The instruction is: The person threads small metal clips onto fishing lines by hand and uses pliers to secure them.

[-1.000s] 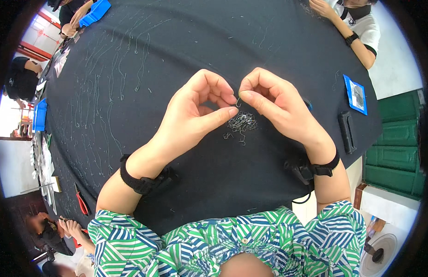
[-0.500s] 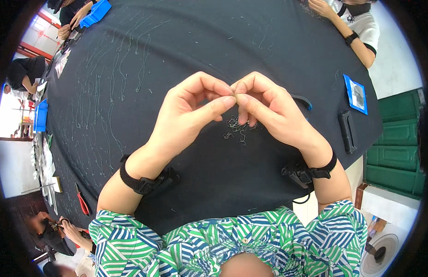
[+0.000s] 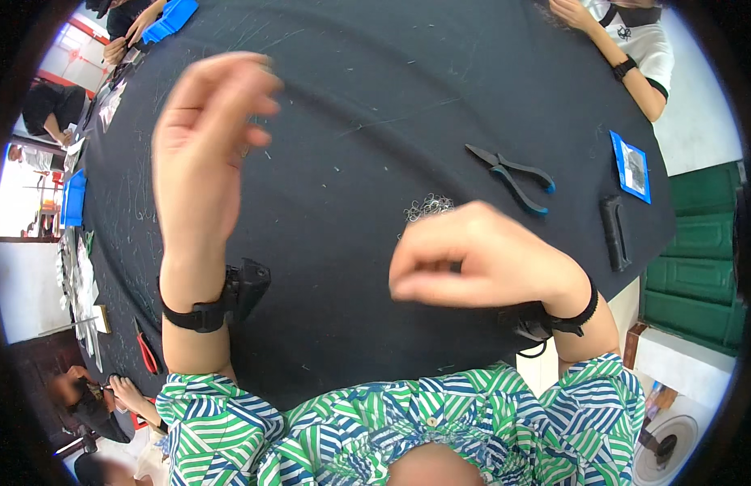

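Note:
My left hand, blurred by motion, is raised over the left part of the black cloth, above rows of thin lines. Its fingers are curled in; anything between them is too small to make out. Thumb and forefinger of my right hand press together in front of me, and whatever they pinch does not show. Just beyond the right hand lies a small pile of tiny metal hooks, partly covered by it. Pliers with black and blue handles lie to the right of the pile.
Right side: a blue-edged packet and a black elongated case. Left edge: red-handled pliers, a blue tray and plastic strips. Several people sit around the black-covered table, one at the far right.
My hands, fingertips together before, have come apart. The left swung far left and away from me; the right drew back toward me, uncovering the pliers and more of the hook pile.

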Available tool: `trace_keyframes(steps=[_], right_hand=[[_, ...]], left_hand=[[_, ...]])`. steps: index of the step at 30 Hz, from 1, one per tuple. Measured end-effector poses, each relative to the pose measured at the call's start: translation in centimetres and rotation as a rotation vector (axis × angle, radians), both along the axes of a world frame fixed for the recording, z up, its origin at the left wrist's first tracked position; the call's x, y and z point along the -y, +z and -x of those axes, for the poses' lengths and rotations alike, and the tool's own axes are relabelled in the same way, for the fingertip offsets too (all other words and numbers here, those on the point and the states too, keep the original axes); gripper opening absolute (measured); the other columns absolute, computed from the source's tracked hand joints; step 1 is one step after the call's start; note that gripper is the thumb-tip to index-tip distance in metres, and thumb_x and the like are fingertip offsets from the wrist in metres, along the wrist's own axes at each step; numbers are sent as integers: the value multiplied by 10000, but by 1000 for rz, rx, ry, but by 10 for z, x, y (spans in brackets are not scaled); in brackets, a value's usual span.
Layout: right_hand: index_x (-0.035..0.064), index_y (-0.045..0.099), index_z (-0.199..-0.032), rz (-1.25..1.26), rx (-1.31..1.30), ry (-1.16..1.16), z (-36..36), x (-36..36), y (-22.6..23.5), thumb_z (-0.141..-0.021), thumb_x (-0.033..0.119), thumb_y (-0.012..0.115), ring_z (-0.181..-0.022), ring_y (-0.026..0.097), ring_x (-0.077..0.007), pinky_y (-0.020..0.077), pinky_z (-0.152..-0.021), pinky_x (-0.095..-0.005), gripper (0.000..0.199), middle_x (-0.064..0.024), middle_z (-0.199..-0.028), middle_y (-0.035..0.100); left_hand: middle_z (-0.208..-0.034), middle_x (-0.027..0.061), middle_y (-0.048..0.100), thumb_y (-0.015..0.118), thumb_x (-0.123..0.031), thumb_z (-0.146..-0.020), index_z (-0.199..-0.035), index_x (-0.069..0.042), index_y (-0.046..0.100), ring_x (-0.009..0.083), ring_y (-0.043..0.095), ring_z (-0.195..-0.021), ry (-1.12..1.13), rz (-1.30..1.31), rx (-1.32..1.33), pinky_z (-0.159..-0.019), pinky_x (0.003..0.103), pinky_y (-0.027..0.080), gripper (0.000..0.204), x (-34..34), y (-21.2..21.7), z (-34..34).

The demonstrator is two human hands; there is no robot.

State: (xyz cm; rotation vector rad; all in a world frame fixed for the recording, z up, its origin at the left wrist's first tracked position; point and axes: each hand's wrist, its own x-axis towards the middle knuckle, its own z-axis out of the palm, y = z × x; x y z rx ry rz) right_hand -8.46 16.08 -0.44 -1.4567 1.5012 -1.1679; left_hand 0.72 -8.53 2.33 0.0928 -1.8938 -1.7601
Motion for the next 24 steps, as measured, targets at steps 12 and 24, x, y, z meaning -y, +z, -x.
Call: trace_keyframes(steps=[12, 24], right_hand=[[23, 627, -953, 119, -97, -536, 11, -1, -6, -899, 131, 645, -618, 577, -68, 432, -536, -215, 122, -28, -777, 625], [22, 608, -918, 127, -158, -537, 18, -7, -5, -889, 96, 633, -611, 553, -77, 419, -545, -224, 83, -27, -737, 575]], left_hand=[[-962, 22, 651, 679, -65, -874, -1054, -6, 625, 48, 616, -820, -308, 295, 324, -630, 167, 488, 197, -55, -20, 2], [-846, -2, 612, 663, -50, -864, -1132, -11, 575, 42, 570, -735, -335, 252, 454, -641, 176, 475, 285, -31, 15, -10]])
